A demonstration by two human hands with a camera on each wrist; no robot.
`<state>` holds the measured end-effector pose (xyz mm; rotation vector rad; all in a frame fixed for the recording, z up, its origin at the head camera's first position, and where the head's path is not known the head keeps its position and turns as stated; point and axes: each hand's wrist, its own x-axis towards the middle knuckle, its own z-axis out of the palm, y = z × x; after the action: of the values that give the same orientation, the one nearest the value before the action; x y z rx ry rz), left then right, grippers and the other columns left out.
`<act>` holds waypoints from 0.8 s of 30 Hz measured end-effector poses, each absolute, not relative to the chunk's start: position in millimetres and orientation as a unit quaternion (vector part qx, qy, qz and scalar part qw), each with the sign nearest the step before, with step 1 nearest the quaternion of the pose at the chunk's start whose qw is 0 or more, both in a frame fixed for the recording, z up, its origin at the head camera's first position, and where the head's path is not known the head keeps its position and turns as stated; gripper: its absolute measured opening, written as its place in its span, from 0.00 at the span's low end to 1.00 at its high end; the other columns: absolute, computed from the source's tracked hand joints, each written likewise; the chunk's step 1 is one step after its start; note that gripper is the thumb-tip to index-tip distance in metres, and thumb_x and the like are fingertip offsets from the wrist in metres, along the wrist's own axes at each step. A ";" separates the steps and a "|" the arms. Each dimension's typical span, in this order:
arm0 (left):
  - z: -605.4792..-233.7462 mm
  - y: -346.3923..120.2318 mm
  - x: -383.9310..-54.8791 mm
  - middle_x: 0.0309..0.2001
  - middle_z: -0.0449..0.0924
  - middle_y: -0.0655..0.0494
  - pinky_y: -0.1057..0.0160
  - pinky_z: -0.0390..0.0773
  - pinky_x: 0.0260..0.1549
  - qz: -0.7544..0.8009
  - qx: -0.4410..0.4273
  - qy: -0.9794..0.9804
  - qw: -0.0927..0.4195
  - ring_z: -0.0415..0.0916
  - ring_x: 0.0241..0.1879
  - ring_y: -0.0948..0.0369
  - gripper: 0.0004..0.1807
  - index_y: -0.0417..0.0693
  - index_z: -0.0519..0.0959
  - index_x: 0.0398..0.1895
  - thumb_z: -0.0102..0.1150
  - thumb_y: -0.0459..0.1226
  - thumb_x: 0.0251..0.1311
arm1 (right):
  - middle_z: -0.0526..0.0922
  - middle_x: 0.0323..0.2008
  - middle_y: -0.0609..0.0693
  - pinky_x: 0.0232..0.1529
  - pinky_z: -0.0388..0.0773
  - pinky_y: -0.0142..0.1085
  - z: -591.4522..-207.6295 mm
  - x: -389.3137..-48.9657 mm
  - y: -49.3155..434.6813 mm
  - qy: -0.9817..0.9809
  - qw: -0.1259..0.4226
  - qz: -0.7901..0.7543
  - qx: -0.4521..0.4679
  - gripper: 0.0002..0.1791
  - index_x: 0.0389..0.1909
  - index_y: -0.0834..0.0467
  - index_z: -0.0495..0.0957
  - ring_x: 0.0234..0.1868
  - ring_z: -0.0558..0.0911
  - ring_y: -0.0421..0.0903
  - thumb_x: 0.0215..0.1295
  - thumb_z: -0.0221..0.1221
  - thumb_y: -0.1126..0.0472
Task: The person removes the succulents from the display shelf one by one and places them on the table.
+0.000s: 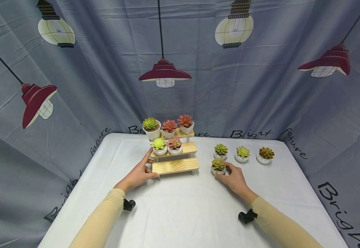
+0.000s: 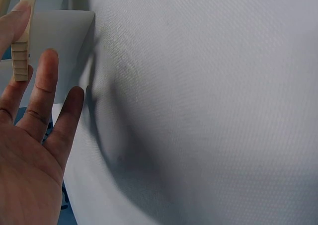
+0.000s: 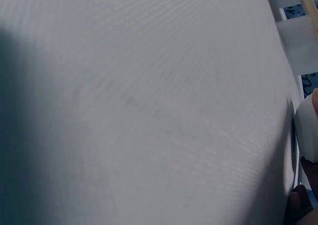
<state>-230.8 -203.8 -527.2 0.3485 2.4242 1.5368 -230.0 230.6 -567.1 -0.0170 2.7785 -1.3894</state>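
A three-tier wooden display stand (image 1: 175,166) stands at the back of the white table. My left hand (image 1: 139,175) is at its left side, thumb at the front corner of the lowest shelf. In the left wrist view, the thumb and a finger hold the shelf's end (image 2: 20,61) between them, other fingers spread. To the right, my right hand (image 1: 236,179) grips a small potted succulent (image 1: 218,165) by its white pot, thumb in front and fingers behind. At the right wrist view's edge, that white pot (image 3: 307,128) shows only partly, with fingertips against it.
Beyond the right hand sit three more potted succulents: one green (image 1: 221,150), one yellow-green (image 1: 243,153), one brownish (image 1: 265,154). The top shelf bears three potted succulents, including a red one (image 1: 185,121); the middle shelf bears two at its left. A grey curtain (image 1: 198,100) hangs behind the table.
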 end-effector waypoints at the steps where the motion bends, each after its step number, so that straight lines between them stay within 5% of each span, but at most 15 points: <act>1: -527.3 -203.5 -230.6 0.65 0.65 0.43 0.59 0.74 0.28 0.527 0.118 0.832 0.124 0.79 0.32 0.53 0.64 0.82 0.37 0.81 0.76 0.40 0.58 | 0.72 0.66 0.67 0.71 0.57 0.59 -567.0 -230.0 230.6 0.894 0.020 -0.448 -0.003 0.47 0.72 0.67 0.67 0.71 0.65 0.65 0.59 0.74 0.46; 10: -527.0 -203.3 -230.0 0.65 0.66 0.45 0.60 0.74 0.29 0.528 0.116 0.832 0.125 0.79 0.32 0.54 0.64 0.83 0.37 0.81 0.76 0.39 0.58 | 0.75 0.62 0.66 0.70 0.60 0.58 -566.8 -228.9 233.0 0.892 0.020 -0.453 -0.003 0.46 0.70 0.67 0.68 0.69 0.68 0.63 0.58 0.75 0.48; 17: -519.3 -200.1 -226.8 0.64 0.65 0.41 0.59 0.74 0.30 0.522 0.111 0.837 0.122 0.78 0.31 0.55 0.63 0.73 0.36 0.83 0.74 0.35 0.61 | 0.76 0.60 0.65 0.69 0.61 0.58 -569.9 -229.9 237.8 0.892 0.016 -0.451 -0.014 0.46 0.70 0.68 0.69 0.67 0.70 0.61 0.58 0.75 0.45; 24: -527.7 -203.9 -231.1 0.64 0.66 0.45 0.59 0.75 0.30 0.524 0.114 0.836 0.119 0.78 0.31 0.55 0.63 0.81 0.38 0.82 0.77 0.40 0.58 | 0.76 0.59 0.64 0.67 0.62 0.59 -570.6 -228.7 239.9 0.896 0.010 -0.444 -0.016 0.46 0.69 0.69 0.70 0.65 0.70 0.62 0.57 0.74 0.45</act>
<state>-231.1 -203.9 -527.7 0.3334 2.4436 1.5324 -228.7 239.9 -570.6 -0.0509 2.7974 -1.3847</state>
